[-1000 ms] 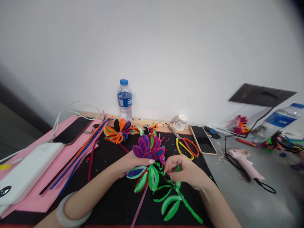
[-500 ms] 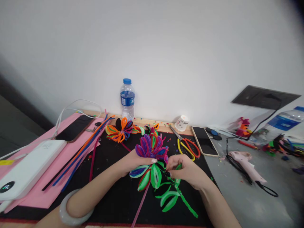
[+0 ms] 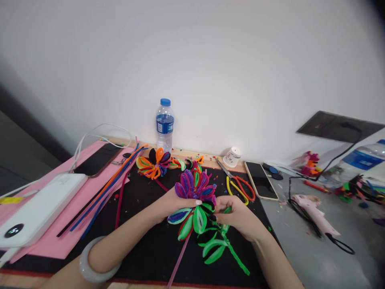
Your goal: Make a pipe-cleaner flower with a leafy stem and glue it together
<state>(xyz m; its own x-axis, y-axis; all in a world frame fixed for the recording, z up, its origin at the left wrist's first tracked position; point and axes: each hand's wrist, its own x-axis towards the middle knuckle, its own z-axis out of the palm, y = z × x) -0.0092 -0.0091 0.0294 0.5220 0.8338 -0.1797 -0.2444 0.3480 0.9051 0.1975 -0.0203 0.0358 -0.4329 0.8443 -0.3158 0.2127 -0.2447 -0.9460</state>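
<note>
My left hand (image 3: 172, 204) is closed around the middle of a pipe-cleaner flower (image 3: 188, 188) with purple petals above and green, red and blue ones below. Its thumb presses on the front, and a pink stem (image 3: 179, 261) runs down from the flower. At the flower's right edge, my right hand (image 3: 236, 216) pinches the upper part of a green pipe-cleaner leaf sprig (image 3: 236, 255), with fingers curled. The sprig's looped leaves and fuzzy stem hang below that hand. Exactly where sprig and flower meet is hidden by the fingers.
An orange pipe-cleaner flower (image 3: 154, 164) lies behind, near a water bottle (image 3: 165, 124). Scissors (image 3: 237, 185), a paper cup (image 3: 232, 156) and a phone (image 3: 261, 180) stand to the right, beyond them a pink glue gun (image 3: 315, 214). Loose pipe cleaners (image 3: 104, 192) and a power bank (image 3: 45, 208) lie left.
The whole scene has shifted slightly to the right as the head turned. Both hands keep their grips, with the flower and sprig almost unmoved between them.
</note>
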